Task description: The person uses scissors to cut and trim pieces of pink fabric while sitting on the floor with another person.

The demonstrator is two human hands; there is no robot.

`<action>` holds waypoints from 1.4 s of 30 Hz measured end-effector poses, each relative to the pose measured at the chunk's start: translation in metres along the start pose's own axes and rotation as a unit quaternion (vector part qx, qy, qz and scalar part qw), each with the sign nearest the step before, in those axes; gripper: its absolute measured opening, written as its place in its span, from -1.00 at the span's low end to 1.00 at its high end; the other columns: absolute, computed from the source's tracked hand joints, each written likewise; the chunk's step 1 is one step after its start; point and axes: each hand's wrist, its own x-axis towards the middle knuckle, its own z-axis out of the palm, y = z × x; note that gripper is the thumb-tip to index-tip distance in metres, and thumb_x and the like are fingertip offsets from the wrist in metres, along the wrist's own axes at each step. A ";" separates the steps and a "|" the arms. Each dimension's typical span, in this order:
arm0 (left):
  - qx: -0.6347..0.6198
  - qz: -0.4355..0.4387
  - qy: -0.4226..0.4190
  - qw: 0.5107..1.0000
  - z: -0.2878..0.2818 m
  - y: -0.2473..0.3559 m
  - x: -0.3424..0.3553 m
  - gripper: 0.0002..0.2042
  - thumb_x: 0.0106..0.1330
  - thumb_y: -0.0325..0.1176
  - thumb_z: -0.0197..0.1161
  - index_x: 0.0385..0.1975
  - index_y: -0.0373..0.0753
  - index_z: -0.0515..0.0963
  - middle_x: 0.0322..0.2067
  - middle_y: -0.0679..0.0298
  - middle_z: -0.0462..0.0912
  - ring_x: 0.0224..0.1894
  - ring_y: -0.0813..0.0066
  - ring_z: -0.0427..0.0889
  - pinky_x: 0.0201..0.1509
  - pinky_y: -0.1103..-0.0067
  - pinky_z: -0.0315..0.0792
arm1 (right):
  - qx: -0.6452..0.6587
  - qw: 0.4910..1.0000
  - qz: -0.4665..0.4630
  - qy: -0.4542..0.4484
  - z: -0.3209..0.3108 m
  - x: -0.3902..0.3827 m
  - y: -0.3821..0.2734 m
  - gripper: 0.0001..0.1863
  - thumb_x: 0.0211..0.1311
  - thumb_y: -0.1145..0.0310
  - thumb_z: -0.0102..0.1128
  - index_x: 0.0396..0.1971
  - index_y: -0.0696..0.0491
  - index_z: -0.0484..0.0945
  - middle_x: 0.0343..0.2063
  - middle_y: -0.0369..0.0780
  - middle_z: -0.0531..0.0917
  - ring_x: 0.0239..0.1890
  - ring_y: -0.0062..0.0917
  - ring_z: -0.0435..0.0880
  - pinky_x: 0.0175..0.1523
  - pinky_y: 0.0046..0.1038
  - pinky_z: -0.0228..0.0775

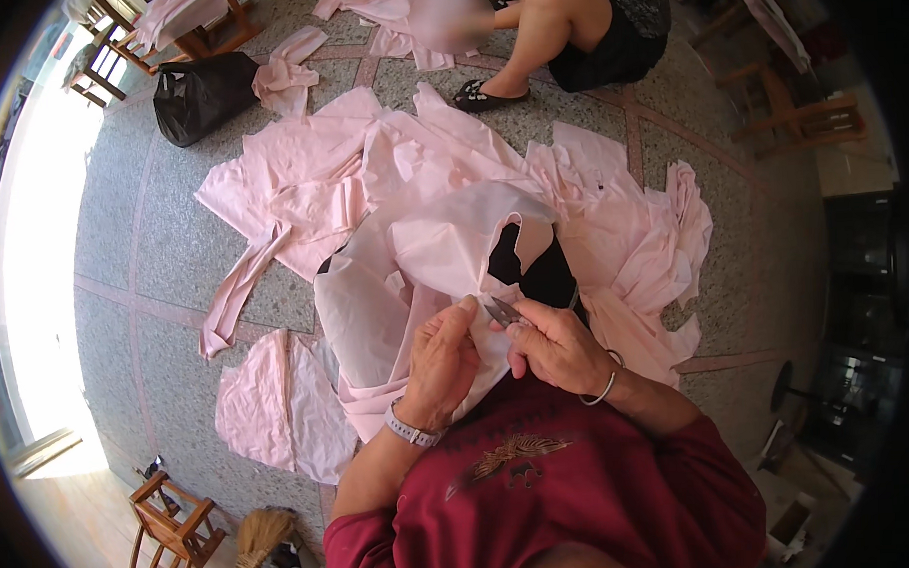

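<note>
Pale pink cloth [438,249] lies spread over my lap, with dark clothing [544,271] showing beside it. My left hand [443,359], with a pale watch strap at the wrist, pinches an edge of this cloth between thumb and forefinger. Close to that pinch, my right hand [557,349] holds small thread snips [500,312], blades pointing toward the left fingertips. Whether the blades touch the cloth or a thread is too small to tell. A metal bangle [600,391] circles my right wrist.
More pink cloth pieces [301,179] cover the speckled floor [192,233] ahead and right [622,213]. A black plastic bag [203,97] stands far left. Another person's leg [531,41] shows ahead. A wooden chair [173,524] and straw broom [258,541] stand near left.
</note>
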 end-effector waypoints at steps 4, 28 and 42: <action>0.003 0.006 0.000 1.000 0.006 0.002 -0.001 -0.73 0.49 -0.29 0.05 -0.23 -0.38 0.58 -0.23 0.19 0.68 -0.19 0.53 0.63 0.00 0.58 0.47 | -0.012 1.000 -0.007 0.003 0.001 0.001 -0.002 -0.76 0.41 0.39 -0.05 -0.11 0.23 0.51 -0.68 -0.21 0.57 -0.60 -0.59 0.58 -0.41 -0.49 0.41; -0.028 -0.014 -0.042 0.999 0.011 0.002 -0.001 -0.75 0.50 -0.29 0.04 -0.21 -0.37 0.55 -0.32 0.21 0.64 -0.26 0.47 0.63 -0.08 0.56 0.51 | -0.010 0.997 -0.065 0.028 0.006 0.011 0.015 -0.78 0.43 0.34 -0.01 -0.22 0.21 0.48 -0.66 -0.24 0.56 -0.63 -0.62 0.52 -0.47 -0.51 0.34; 0.174 0.060 0.010 0.983 -0.007 -0.009 0.000 -0.77 0.47 -0.42 0.10 -0.02 -0.38 0.60 -0.24 0.39 0.66 -0.21 0.74 0.52 -0.11 0.74 0.41 | 0.159 0.985 -0.007 -0.058 0.000 0.022 0.020 -0.74 0.48 0.25 -0.03 -0.33 0.13 0.45 -0.71 -0.32 0.47 -0.78 -0.79 0.26 -0.70 -0.68 0.03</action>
